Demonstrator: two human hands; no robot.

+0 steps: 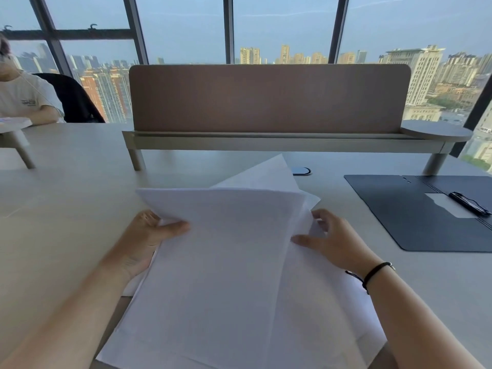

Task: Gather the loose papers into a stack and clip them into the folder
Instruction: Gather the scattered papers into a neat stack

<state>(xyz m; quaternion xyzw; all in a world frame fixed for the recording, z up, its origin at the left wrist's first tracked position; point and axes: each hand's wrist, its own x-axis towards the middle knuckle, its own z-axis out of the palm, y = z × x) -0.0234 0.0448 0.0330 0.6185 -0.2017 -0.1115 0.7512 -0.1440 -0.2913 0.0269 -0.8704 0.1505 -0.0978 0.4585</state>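
Several white papers (pixel 226 262) lie fanned and overlapping in front of me on the pale table (pixel 66 209), their corners out of line. My left hand (pixel 145 238) grips the left edge of the top sheets, thumb on top. My right hand (pixel 332 241) pinches the right edge of the sheets, with its fingers curled around it and a black band on the wrist. A dark folder (pixel 404 217) lies open flat at the right, apart from the papers, with a black clip (pixel 468 203) on its inner panel.
A raised shelf with a brown divider panel (pixel 269 99) crosses the table behind the papers. A small dark round object (pixel 300 170) sits under it. Another person in a white shirt (pixel 24 99) sits at the far left by a small stand (pixel 16 129). Windows are beyond.
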